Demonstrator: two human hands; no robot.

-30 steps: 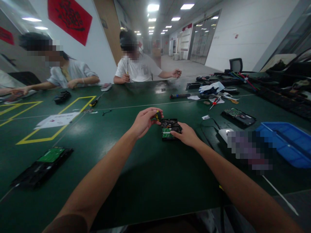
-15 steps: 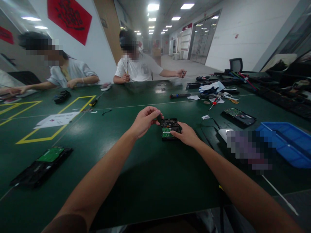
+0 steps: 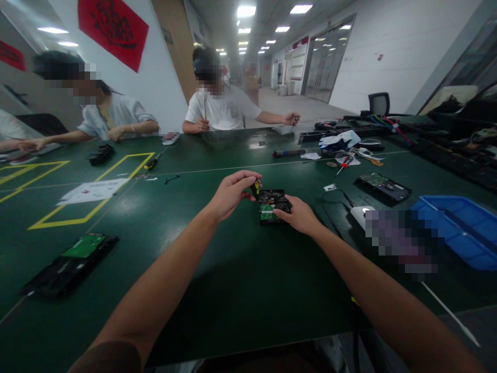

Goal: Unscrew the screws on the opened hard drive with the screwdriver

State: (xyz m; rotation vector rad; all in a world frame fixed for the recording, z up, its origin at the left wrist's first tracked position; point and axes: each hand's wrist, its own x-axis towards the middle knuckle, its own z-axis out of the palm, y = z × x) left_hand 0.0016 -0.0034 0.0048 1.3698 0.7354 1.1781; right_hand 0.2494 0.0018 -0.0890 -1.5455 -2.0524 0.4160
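Observation:
A hard drive (image 3: 266,213) lies on the green table in front of me, its green circuit board facing up at the near end. My right hand (image 3: 297,215) grips its right side, with the thumb over the board. My left hand (image 3: 237,194) is closed around a screwdriver (image 3: 256,188) with a black and yellow handle. The screwdriver points down at the drive's upper left corner; its tip is too small to make out. Another hard drive in a black bracket (image 3: 70,264) sits at the left, and one more drive (image 3: 382,187) lies at the right.
A blue tray (image 3: 462,228) and a white device with a cable (image 3: 357,215) are on the right. Paper sheets (image 3: 91,191) lie at the left, near a screwdriver (image 3: 152,161). Gloves (image 3: 339,140) and tools lie further back. Two people (image 3: 221,109) sit across the table.
The screwdriver's handle has turned in my left hand, so its yellow part now shows. Both hands and the hard drive stay nearly in place; the view has shifted slightly.

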